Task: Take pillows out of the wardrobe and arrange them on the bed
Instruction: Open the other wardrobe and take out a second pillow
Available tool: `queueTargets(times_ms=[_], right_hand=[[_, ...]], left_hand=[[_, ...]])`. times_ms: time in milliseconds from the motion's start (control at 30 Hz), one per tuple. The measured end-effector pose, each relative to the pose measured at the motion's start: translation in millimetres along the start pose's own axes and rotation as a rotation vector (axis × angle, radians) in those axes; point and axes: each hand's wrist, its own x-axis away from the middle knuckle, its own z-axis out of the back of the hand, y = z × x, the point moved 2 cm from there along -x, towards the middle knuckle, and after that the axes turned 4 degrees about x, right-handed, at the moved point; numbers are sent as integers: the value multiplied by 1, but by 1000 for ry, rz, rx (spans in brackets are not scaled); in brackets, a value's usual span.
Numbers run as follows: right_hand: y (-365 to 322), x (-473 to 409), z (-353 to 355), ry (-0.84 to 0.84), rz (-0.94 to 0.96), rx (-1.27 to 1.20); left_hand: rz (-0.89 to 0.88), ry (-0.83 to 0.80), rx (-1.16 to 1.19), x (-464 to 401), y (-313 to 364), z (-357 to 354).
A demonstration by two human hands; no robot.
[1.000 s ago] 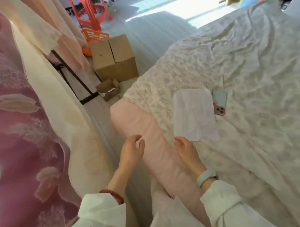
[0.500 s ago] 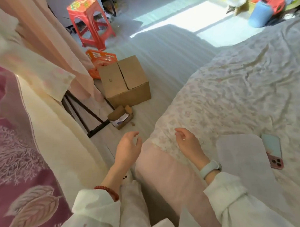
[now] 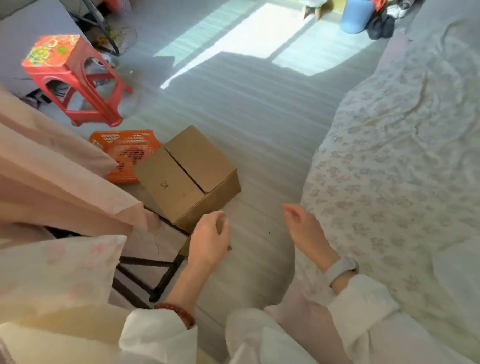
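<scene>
Grey striped flooring (image 3: pixel 247 121) runs up the middle as an open lane, sunlit at the far end, between hanging fabric on the left and the bed (image 3: pixel 412 154) on the right. That bed, under a rumpled floral sheet, fills the right side, its edge curving down toward the person's knees. Peach and cream curtains (image 3: pixel 48 188) crowd the left edge over a black metal frame (image 3: pixel 166 277). A closed cardboard box (image 3: pixel 189 178) sits on the floor just beside the curtains, with an orange basket (image 3: pixel 123 153) behind it and a red stool (image 3: pixel 72 78) farther back. No pillow or wardrobe is clearly in view. Both arms reach forward, low over the floor. The left hand (image 3: pixel 208 243) hangs palm down, fingers loosely curled and empty. The right hand (image 3: pixel 303 228), near the bed's edge, is relaxed, fingers apart, holding nothing.
</scene>
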Motion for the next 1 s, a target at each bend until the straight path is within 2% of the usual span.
queueTargets(times_ms=[200,367,567,767,1000], right_hand=[[-19,-65,26,122,-105,1],[-47,-166,69,152,-121,0],[-75,-293,169,300,-132,-34],[-80,-400,236,394,-216,-74],[-77,-556,323,534,-326,-148]], left_hand=[[-110,-116,14,-99,48,1],[-177,-138,11,-213,101,-3],[-310,-141,34,-354,219,-24],[-431,-263,39,-459,316,-70],[-578,-394,-11,-629,430,-128]])
